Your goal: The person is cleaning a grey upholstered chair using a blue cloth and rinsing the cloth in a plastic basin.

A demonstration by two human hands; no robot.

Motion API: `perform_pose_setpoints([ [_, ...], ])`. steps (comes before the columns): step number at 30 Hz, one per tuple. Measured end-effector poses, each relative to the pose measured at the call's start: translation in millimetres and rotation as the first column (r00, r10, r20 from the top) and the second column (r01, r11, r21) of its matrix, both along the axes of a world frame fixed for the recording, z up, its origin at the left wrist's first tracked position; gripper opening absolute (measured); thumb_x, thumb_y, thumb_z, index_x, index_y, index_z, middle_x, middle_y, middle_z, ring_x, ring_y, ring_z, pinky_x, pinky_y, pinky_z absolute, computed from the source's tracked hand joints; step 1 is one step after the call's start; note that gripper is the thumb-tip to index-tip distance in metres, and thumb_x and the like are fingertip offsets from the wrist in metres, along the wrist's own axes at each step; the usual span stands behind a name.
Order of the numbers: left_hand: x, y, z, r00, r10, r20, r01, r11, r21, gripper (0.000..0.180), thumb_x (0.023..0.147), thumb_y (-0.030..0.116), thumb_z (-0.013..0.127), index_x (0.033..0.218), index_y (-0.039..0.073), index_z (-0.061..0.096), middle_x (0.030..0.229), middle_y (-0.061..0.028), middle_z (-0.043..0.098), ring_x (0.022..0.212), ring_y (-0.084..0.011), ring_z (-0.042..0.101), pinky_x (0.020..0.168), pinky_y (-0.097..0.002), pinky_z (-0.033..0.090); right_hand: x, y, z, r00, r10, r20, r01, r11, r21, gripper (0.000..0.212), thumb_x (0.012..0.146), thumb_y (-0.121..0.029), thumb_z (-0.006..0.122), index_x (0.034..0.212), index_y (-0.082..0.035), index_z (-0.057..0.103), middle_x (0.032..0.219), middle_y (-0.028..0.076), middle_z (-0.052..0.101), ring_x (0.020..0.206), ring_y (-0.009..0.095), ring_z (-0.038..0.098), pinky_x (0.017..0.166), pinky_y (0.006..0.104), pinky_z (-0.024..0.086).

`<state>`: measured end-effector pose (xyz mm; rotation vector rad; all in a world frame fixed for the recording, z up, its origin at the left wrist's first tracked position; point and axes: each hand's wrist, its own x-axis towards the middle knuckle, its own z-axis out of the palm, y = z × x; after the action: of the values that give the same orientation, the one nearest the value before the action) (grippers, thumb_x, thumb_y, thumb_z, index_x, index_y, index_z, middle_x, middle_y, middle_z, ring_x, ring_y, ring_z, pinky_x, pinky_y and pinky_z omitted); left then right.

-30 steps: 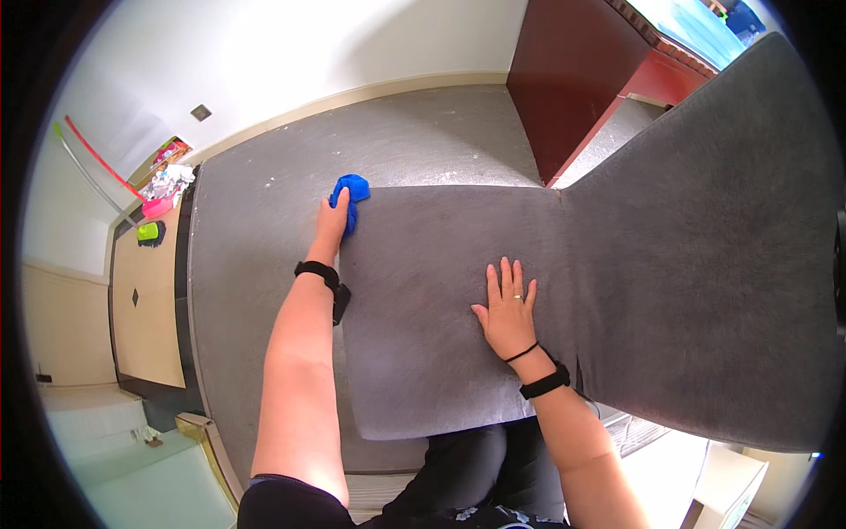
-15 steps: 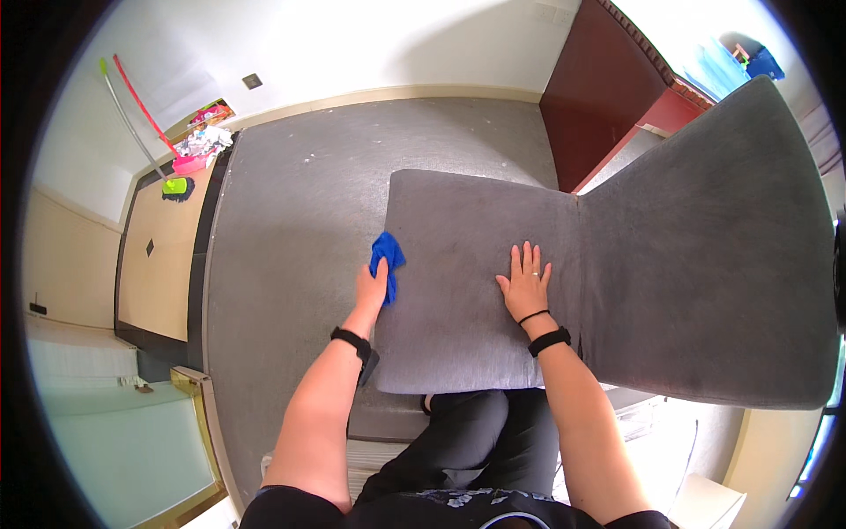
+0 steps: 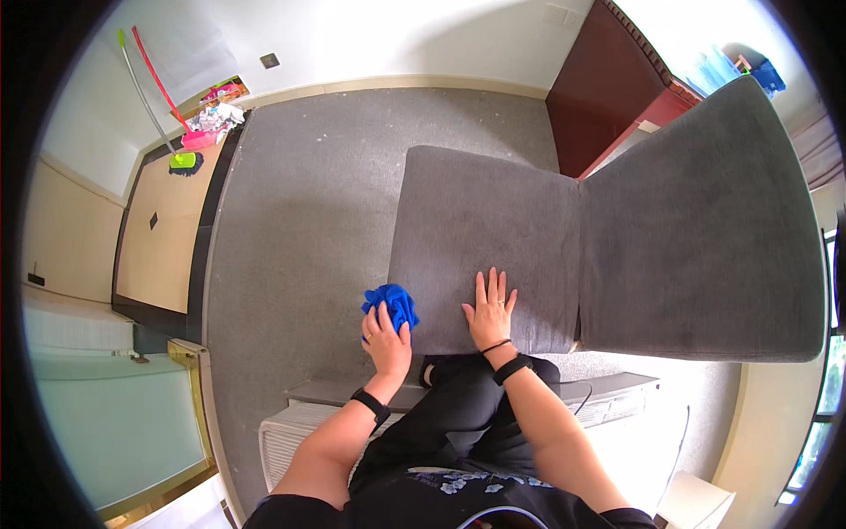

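A grey upholstered chair (image 3: 485, 212) stands before me, its seat to the left and its tall backrest to the right. Bunched in my left hand (image 3: 386, 342) is a blue cloth (image 3: 394, 305), at the near left corner of the seat. The fingers curl over the cloth and press it together. My right hand (image 3: 492, 316) lies flat on the seat near its front-to-back middle, fingers spread, holding nothing. A black band circles each wrist.
A broom (image 3: 185, 162) and a pink dustpan (image 3: 201, 139) with crumpled stuff stand at the far left. Behind the chair is a dark red cabinet (image 3: 608, 88). A white slatted unit (image 3: 286, 441) sits by my legs, and a frosted glass panel (image 3: 115, 423) is at left.
My left hand has brought the blue cloth nearer along the seat's left edge and bunched it up. My right hand has shifted left and nearer. The view has moved a little.
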<state>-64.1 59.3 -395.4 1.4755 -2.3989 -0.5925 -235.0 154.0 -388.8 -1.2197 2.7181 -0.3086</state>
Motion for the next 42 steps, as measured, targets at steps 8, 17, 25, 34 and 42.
perform_pose_setpoints([
  [8, -56.8, -36.9, 4.0, 0.976, -0.205, 0.073, 0.214, 0.965, -0.154, 0.052, 0.085, 0.026, 0.055, 0.132, 0.009, 0.04, 0.139, -0.0176, 0.031, 0.127, -0.0421, 0.026, 0.094, -0.063, 0.026, -1.0, 4.5, -3.6, 1.0, 0.012, -0.003, -0.012, 0.999, -0.035, 0.069, 0.084, -0.032, 0.057, 0.14, -0.007, 0.027, 0.147, 0.015, 0.019, 0.138, 0.033, 0.012, 0.108, 0.0555, 0.011],
  [17, -189.9, -144.4, -3.4, 0.962, -0.265, 0.06, 0.271, 0.914, -0.301, 0.055, 0.083, 0.024, 0.061, 0.132, 0.009, 0.04, 0.141, -0.0186, 0.026, 0.129, -0.0419, 0.024, 0.096, -0.0632, 0.026, 6.1, 3.9, -8.1, 0.999, 0.014, -0.046, -0.016, 0.999, -0.048, 0.071, 0.082, -0.033, 0.057, 0.14, -0.007, 0.027, 0.147, 0.015, 0.02, 0.137, 0.032, 0.013, 0.108, 0.055, 0.011],
  [25, -196.9, -156.1, -9.4, 0.965, -0.259, 0.037, 0.257, 0.914, -0.315, 0.052, 0.083, 0.034, 0.059, 0.128, 0.013, 0.046, 0.139, -0.0191, 0.033, 0.13, -0.0373, 0.028, 0.096, -0.0584, 0.031, 3.7, 5.5, -6.7, 0.999, 0.002, -0.042, -0.004, 0.999, -0.032, 0.072, 0.083, -0.034, 0.057, 0.141, -0.008, 0.025, 0.147, 0.014, 0.021, 0.138, 0.032, 0.013, 0.108, 0.0555, 0.009],
  [34, -132.7, -100.1, 8.9, 0.907, -0.418, 0.054, 0.413, 0.854, -0.316, 0.048, 0.082, 0.024, 0.059, 0.127, 0.013, 0.047, 0.138, -0.018, 0.034, 0.129, -0.0369, 0.027, 0.098, -0.0583, 0.025, 4.5, 4.9, -8.5, 1.0, 0.003, -0.03, -0.004, 0.998, -0.061, 0.071, 0.082, -0.032, 0.056, 0.141, -0.008, 0.025, 0.148, 0.015, 0.019, 0.138, 0.032, 0.012, 0.108, 0.0542, 0.008],
  [42, -76.7, -34.2, 23.8, 0.735, -0.673, 0.075, 0.675, 0.717, -0.175, 0.047, 0.083, 0.024, 0.058, 0.128, 0.016, 0.048, 0.142, -0.0153, 0.028, 0.133, -0.036, 0.021, 0.101, -0.0626, 0.017, 3.9, 4.8, -7.4, 0.999, -0.004, -0.039, 0.001, 0.997, -0.083, 0.07, 0.082, -0.034, 0.056, 0.14, -0.008, 0.028, 0.147, 0.015, 0.021, 0.138, 0.032, 0.013, 0.108, 0.0547, 0.009],
])
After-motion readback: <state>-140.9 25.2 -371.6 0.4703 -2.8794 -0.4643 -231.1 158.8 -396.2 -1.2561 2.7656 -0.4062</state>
